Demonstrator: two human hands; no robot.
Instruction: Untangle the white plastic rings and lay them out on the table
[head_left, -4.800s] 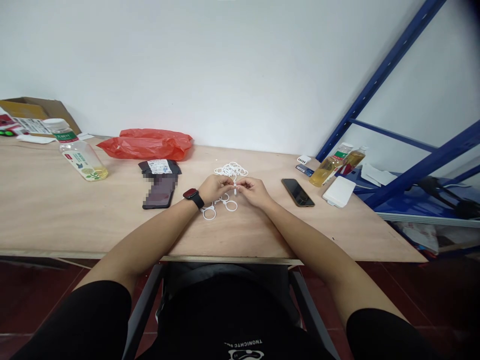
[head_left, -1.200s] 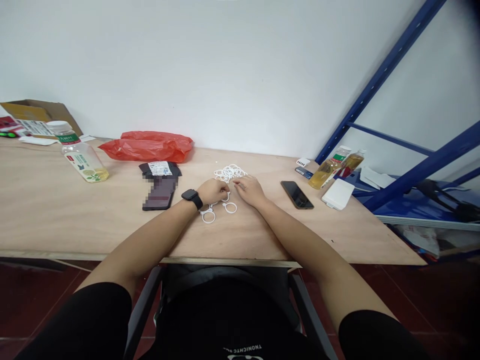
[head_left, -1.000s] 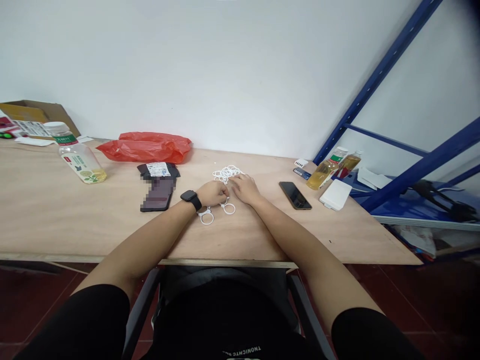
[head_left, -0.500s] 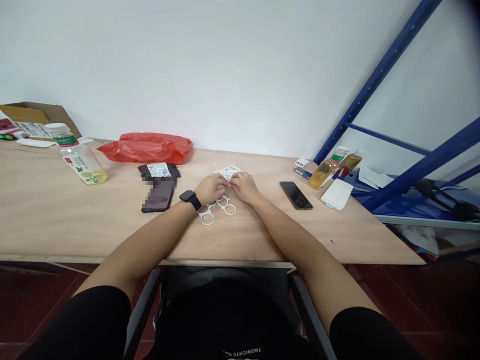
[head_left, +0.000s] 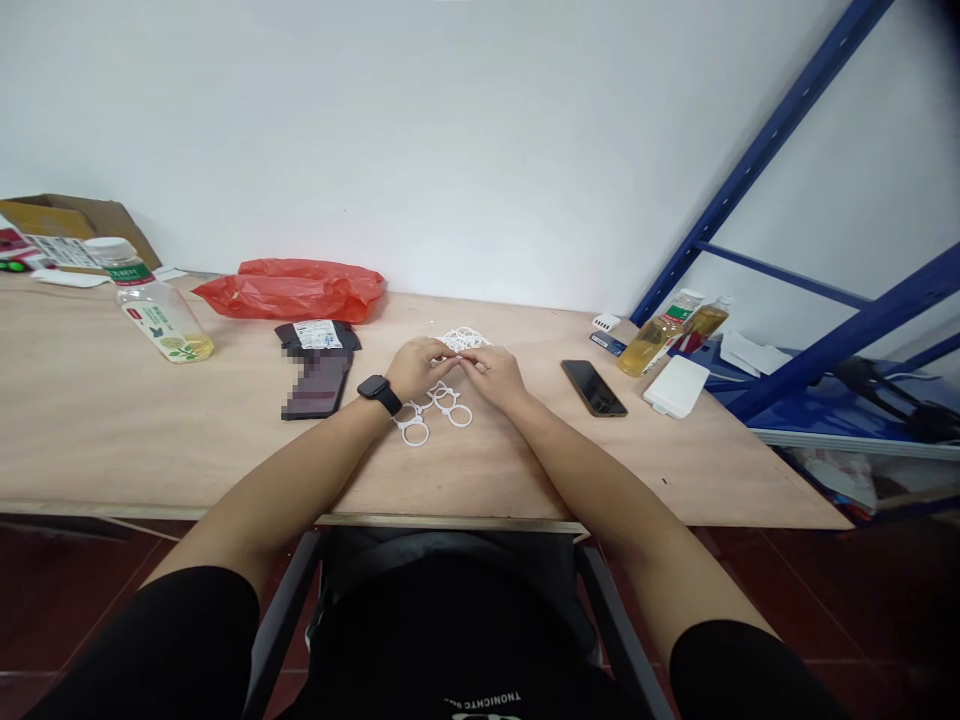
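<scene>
My left hand (head_left: 417, 368), with a black watch (head_left: 380, 393) on its wrist, and my right hand (head_left: 495, 374) meet fingertip to fingertip above the table. Both are closed in a pinch. What lies between the fingertips is too small and covered to make out. Just beyond the fingers is a pile of thin white rings (head_left: 466, 338), partly hidden by the hands. Nearer to me, several more white rings (head_left: 415, 432), which look joined by small tabs, lie flat on the wood, some partly behind my left hand and wrist.
On the wooden table (head_left: 225, 450), a red plastic bag (head_left: 292, 290), a dark package (head_left: 317, 336) and a tilted-looking bottle (head_left: 161, 310) stand left. At right are a phone (head_left: 594, 388), a white case (head_left: 676, 387), a drink bottle (head_left: 656, 335) and a blue rack (head_left: 757, 160).
My hands have risen slightly, with the fingers straighter and the tips pressed together. The loose rings lie nearly as before, and the whole view has shifted a little.
</scene>
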